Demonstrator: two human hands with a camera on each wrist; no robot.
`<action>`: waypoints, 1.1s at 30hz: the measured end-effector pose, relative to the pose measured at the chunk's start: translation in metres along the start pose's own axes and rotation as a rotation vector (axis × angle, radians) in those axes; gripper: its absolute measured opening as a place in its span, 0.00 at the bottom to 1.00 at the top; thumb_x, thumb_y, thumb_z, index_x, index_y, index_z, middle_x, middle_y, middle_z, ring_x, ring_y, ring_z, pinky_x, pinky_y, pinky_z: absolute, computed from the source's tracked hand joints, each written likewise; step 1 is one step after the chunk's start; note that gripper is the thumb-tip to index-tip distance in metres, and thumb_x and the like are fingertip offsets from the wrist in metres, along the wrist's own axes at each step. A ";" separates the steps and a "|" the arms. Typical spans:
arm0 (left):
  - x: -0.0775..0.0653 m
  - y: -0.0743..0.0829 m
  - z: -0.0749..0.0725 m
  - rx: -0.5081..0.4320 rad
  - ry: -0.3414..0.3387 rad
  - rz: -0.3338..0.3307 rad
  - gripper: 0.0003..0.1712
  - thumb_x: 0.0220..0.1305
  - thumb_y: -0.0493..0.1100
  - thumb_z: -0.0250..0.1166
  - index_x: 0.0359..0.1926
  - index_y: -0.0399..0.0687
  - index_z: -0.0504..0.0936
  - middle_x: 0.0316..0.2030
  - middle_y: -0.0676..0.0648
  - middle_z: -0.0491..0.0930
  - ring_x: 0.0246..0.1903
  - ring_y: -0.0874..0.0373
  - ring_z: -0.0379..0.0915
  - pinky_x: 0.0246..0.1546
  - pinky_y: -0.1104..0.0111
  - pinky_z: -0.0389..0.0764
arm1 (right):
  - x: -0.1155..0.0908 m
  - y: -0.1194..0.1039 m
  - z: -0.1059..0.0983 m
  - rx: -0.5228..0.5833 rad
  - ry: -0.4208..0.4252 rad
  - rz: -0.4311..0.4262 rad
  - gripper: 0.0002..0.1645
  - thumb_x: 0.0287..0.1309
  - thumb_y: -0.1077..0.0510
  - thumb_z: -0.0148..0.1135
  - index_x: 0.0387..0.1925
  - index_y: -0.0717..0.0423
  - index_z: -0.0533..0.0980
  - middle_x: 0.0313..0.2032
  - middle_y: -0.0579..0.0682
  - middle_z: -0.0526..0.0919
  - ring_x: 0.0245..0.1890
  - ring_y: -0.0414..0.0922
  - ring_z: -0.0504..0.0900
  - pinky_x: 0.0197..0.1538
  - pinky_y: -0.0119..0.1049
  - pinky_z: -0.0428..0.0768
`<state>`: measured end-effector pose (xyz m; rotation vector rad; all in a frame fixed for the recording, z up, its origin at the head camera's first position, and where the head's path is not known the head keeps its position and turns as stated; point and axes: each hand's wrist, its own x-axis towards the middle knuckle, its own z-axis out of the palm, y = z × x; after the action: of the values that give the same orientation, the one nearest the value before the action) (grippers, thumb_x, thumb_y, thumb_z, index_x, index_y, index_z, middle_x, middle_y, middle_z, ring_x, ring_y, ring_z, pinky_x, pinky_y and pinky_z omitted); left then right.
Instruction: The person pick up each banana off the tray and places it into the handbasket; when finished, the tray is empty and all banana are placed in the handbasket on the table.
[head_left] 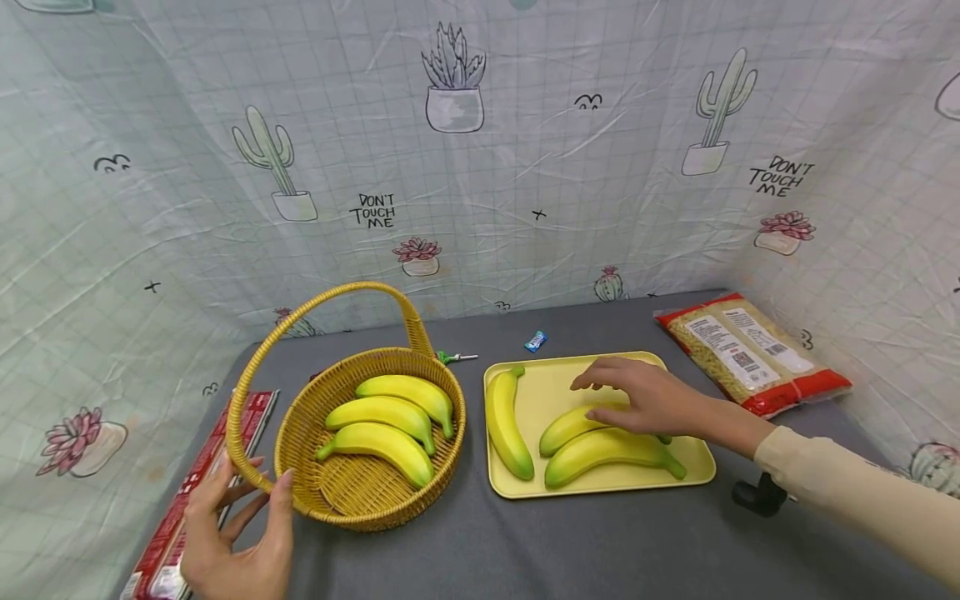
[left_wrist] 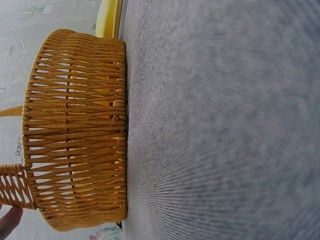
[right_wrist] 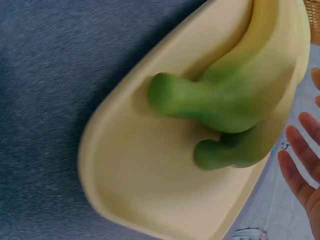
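Observation:
My left hand (head_left: 243, 533) holds the yellow wicker basket (head_left: 375, 521) at the lower left end of its handle (head_left: 238, 417), thumb and fingers on either side. In the left wrist view a fingertip (left_wrist: 10, 220) touches the handle's edge. Three bananas (head_left: 382, 412) lie side by side in the basket. To its right, a pale yellow tray (head_left: 558, 375) carries three more: one upright banana (head_left: 508, 425) at its left, a front banana (head_left: 611, 457) and a rear banana (head_left: 570, 427). Over the rear one hovers my right hand (head_left: 637, 392), fingers spread and slightly bent, holding nothing.
Red flat packages (head_left: 202, 483) lie left of the basket. Behind the tray are a small blue wrapped candy (head_left: 536, 341) and a green-wrapped lollipop (head_left: 453, 357). A red-edged food bag (head_left: 750, 350) lies at the back right, beside the tray and near the right forearm.

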<state>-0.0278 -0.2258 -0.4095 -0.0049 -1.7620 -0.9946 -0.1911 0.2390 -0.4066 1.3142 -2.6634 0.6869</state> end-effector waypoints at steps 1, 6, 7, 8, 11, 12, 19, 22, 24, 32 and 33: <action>0.000 0.000 0.000 -0.004 -0.001 -0.001 0.35 0.54 0.19 0.75 0.64 0.26 0.78 0.54 0.49 0.81 0.45 0.66 0.80 0.46 0.82 0.81 | -0.002 0.001 0.001 0.005 -0.001 0.002 0.21 0.67 0.51 0.74 0.59 0.50 0.83 0.53 0.47 0.85 0.50 0.46 0.84 0.49 0.47 0.86; 0.000 0.001 -0.001 0.001 -0.005 0.000 0.35 0.54 0.19 0.75 0.64 0.26 0.78 0.53 0.52 0.80 0.45 0.66 0.80 0.46 0.82 0.81 | -0.008 0.008 0.006 0.016 -0.006 -0.002 0.21 0.65 0.53 0.77 0.57 0.51 0.84 0.52 0.46 0.85 0.49 0.46 0.83 0.47 0.46 0.86; 0.000 0.001 -0.001 0.001 -0.005 0.001 0.35 0.54 0.19 0.75 0.64 0.26 0.77 0.54 0.52 0.80 0.45 0.66 0.80 0.46 0.82 0.81 | -0.009 0.009 0.006 0.018 -0.008 -0.003 0.21 0.65 0.54 0.77 0.57 0.51 0.84 0.52 0.46 0.85 0.48 0.46 0.83 0.47 0.46 0.86; 0.000 0.001 -0.001 0.003 -0.004 0.002 0.35 0.54 0.19 0.75 0.64 0.26 0.77 0.54 0.53 0.80 0.45 0.66 0.80 0.46 0.82 0.81 | -0.010 0.010 0.007 0.022 -0.011 -0.005 0.20 0.65 0.54 0.76 0.57 0.50 0.84 0.52 0.46 0.85 0.48 0.45 0.83 0.47 0.46 0.86; 0.000 0.001 -0.001 0.017 -0.007 0.000 0.36 0.54 0.19 0.75 0.65 0.26 0.77 0.54 0.55 0.79 0.45 0.67 0.80 0.46 0.82 0.80 | -0.011 0.013 0.009 0.042 -0.019 -0.006 0.20 0.65 0.54 0.77 0.57 0.50 0.84 0.51 0.46 0.85 0.44 0.44 0.82 0.42 0.43 0.86; 0.000 0.001 -0.001 0.019 -0.007 0.000 0.36 0.53 0.19 0.75 0.65 0.26 0.77 0.54 0.55 0.79 0.45 0.67 0.80 0.46 0.82 0.80 | -0.011 0.014 0.010 0.051 -0.020 -0.009 0.20 0.64 0.54 0.77 0.57 0.50 0.84 0.51 0.46 0.85 0.43 0.43 0.81 0.40 0.42 0.85; -0.001 -0.003 -0.001 0.011 -0.004 -0.007 0.36 0.52 0.19 0.76 0.64 0.26 0.77 0.53 0.55 0.80 0.44 0.66 0.80 0.46 0.82 0.80 | -0.012 0.021 0.013 0.069 -0.023 -0.018 0.22 0.63 0.54 0.78 0.57 0.49 0.85 0.52 0.44 0.85 0.42 0.40 0.80 0.38 0.39 0.84; -0.002 -0.008 -0.002 0.004 0.004 -0.007 0.37 0.52 0.19 0.76 0.64 0.26 0.78 0.53 0.49 0.81 0.44 0.66 0.80 0.45 0.82 0.81 | -0.012 0.022 0.013 0.062 -0.028 -0.021 0.21 0.63 0.55 0.78 0.57 0.48 0.85 0.53 0.43 0.85 0.46 0.41 0.81 0.44 0.42 0.86; -0.002 -0.009 -0.002 0.013 0.005 -0.004 0.37 0.52 0.19 0.76 0.64 0.26 0.78 0.52 0.45 0.82 0.45 0.66 0.80 0.45 0.82 0.80 | -0.012 0.022 0.013 0.056 -0.034 -0.026 0.22 0.63 0.55 0.78 0.58 0.48 0.85 0.53 0.43 0.85 0.49 0.41 0.82 0.49 0.45 0.86; -0.002 -0.012 -0.002 -0.027 0.001 0.000 0.35 0.53 0.20 0.76 0.64 0.25 0.78 0.52 0.46 0.82 0.44 0.65 0.81 0.45 0.82 0.81 | -0.014 0.028 0.014 0.057 -0.060 -0.026 0.25 0.64 0.56 0.77 0.62 0.48 0.83 0.55 0.42 0.84 0.54 0.42 0.82 0.55 0.50 0.85; -0.002 -0.013 -0.002 -0.033 0.001 0.002 0.35 0.53 0.19 0.76 0.64 0.25 0.78 0.52 0.44 0.82 0.44 0.65 0.81 0.45 0.82 0.81 | -0.014 0.029 0.014 0.056 -0.063 -0.021 0.25 0.64 0.56 0.77 0.62 0.47 0.83 0.55 0.41 0.84 0.55 0.42 0.82 0.56 0.50 0.85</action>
<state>-0.0316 -0.2351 -0.4189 -0.0269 -1.7447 -1.0221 -0.2031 0.2585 -0.4328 1.3982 -2.6944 0.7351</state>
